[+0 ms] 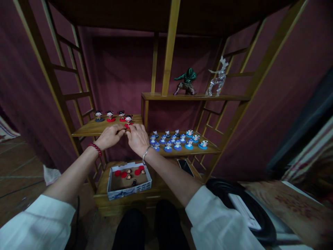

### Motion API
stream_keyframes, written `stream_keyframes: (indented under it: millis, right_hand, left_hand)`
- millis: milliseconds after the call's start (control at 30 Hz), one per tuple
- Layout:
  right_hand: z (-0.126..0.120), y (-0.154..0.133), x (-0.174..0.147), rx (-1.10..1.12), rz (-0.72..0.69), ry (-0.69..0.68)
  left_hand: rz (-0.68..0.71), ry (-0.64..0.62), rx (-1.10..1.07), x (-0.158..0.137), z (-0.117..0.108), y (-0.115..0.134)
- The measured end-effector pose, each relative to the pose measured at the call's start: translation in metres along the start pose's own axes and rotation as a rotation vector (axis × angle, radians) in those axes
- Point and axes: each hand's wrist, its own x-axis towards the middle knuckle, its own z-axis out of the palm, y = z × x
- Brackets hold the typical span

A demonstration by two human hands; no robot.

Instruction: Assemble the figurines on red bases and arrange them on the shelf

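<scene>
Together, both hands meet at the front edge of the left shelf, fingers pinched on a small red-based figurine.

Left hand (110, 136) and right hand (137, 138) touch fingertip to fingertip, closed around the red-based figurine (127, 129), mostly hidden between them; which way it points cannot be told. Just behind on the left shelf (88, 129) stand four red-based dolls (113, 116), upright. Blue-based dolls (177, 140) crowd the lower shelf to the right; a cardboard box (129, 180) of loose pieces sits below.

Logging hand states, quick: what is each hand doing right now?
Left hand: fingers pinched on a small red-based figurine, mostly hidden.
Right hand: fingers curled at the same figurine; grip cannot be told.
</scene>
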Motion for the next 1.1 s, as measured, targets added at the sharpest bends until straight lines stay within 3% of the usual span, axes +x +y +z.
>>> stream_keyframes:
  millis: [533, 900, 1100]
  right_hand:
    - [0.002, -0.002, 0.002, -0.08, -0.016, -0.061]
    - [0.0, -0.004, 0.012, -0.115, -0.005, -0.211]
    - [-0.002, -0.002, 0.027, -0.137, 0.024, -0.408]
  left_hand:
    - [0.012, -0.067, 0.088, 0.013, 0.006, -0.001]
    - [-0.062, -0.201, 0.03, 0.032, 0.008, -0.006]
    - [-0.07, -0.245, 0.001, 0.04, 0.011, -0.008]
